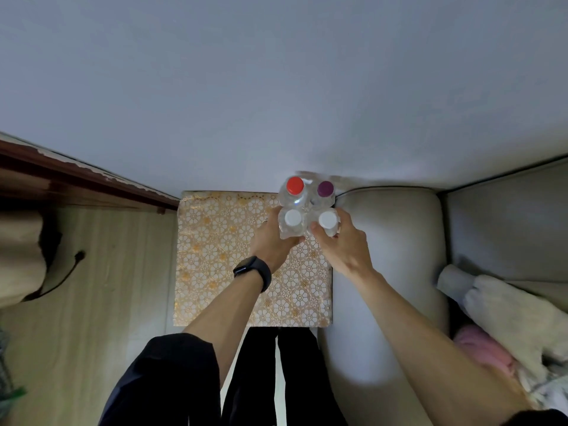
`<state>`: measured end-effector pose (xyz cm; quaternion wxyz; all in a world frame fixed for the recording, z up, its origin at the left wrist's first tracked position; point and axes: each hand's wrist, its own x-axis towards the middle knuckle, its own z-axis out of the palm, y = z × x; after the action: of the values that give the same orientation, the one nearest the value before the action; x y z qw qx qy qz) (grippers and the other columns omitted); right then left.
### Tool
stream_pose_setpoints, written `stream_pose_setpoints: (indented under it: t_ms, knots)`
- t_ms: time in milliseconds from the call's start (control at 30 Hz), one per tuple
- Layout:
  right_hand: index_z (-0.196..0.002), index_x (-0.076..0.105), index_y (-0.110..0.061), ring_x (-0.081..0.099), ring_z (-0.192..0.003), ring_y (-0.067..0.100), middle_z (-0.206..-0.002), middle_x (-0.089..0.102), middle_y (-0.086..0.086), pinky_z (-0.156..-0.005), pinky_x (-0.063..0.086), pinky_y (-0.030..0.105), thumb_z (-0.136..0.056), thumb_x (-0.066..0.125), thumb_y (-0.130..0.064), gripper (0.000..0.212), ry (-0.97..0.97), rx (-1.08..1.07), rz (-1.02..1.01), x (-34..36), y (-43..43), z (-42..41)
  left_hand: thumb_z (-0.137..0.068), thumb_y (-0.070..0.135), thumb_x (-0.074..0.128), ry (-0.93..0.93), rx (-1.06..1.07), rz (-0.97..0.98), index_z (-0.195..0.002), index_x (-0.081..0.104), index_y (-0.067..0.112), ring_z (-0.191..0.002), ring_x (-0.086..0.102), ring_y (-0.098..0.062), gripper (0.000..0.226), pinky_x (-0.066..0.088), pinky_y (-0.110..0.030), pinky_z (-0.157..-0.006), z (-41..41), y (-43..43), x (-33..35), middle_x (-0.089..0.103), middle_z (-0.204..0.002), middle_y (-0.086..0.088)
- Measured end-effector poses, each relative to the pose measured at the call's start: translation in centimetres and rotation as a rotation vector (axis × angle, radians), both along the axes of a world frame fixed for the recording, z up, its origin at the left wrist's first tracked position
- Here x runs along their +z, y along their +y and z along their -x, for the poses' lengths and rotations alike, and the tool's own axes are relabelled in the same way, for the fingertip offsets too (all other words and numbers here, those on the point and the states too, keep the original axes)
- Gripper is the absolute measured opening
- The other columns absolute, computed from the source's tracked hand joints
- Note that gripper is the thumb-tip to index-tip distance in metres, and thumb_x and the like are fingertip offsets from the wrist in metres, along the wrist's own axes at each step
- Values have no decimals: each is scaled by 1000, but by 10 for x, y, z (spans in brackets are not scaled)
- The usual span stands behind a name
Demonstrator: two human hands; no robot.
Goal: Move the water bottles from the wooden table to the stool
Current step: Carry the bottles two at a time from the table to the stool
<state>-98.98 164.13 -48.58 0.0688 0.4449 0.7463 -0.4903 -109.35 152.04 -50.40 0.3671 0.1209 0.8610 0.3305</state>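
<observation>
Left hand [272, 241] and right hand [342, 245] are bunching up four clear plastic water bottles [295, 207] (red, purple and two white caps) at the far right corner of a square white-and-gold floral-covered top [221, 256].

Water bottles [295, 200] mostly hidden by caps [293, 217], left hand [272, 241] and right hand [341, 245], wooden table [46, 176] cropped left
</observation>
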Motion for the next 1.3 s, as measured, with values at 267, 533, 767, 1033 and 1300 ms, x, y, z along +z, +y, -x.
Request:
stream_pose_setpoints:
  t_ms: [267, 533, 767, 1033, 1300]
  knots:
    - [-134, 49, -28, 62, -96, 16, -108, 63, -5, -80, 47, 28, -91, 62, -51, 50, -63, 3, 47, 4, 11, 3, -80, 25, 81, -28, 63, -31, -139, 34, 14, -102, 59, -24, 76, 53, -42, -85, -8, 9, -5, 61, -120, -5]
    - [-131, 51, -22, 59, -94, 16, -98, 60, -9, -85, 52, 34, -93, 62, -47, 46, -75, 43, 9, 6, 1, 3, -84, 19, 77, -83, 35, -97, -150, 25, 22, -95, 61, -16, 84, 47, -32, -77, -5, 2, -11, 67, -116, 0]
    - [-131, 48, -24, 57, -86, 13, -104, 61, -6, -63, 41, 22, -92, 61, -49, 48, -113, 34, 69, 7, 9, 9, -75, 20, 83, -116, 56, -56, -148, 30, 25, -103, 62, -19, 90, 51, -36, -86, -2, 2, -13, 64, -113, 6]
    - [-143, 36, -34, 63, -83, 8, -97, 58, -16, -67, 46, 22, -97, 58, -41, 52, -60, 40, 130, 16, 4, 3, -77, 19, 81, -71, -32, -15, -150, 27, 23, -109, 63, -23, 91, 52, -39, -87, 1, 1, 4, 66, -123, -2]
    - [-152, 17, -29, 65, -101, 19, -136, 59, 1, -69, 47, 21, -96, 59, -47, 73, -157, 121, 122, 31, 3, 4, -88, 31, 71, 35, -185, 19, -152, 29, 20, -117, 60, -27, 77, 48, -38, -93, 12, -6, 31, 59, -134, -8]
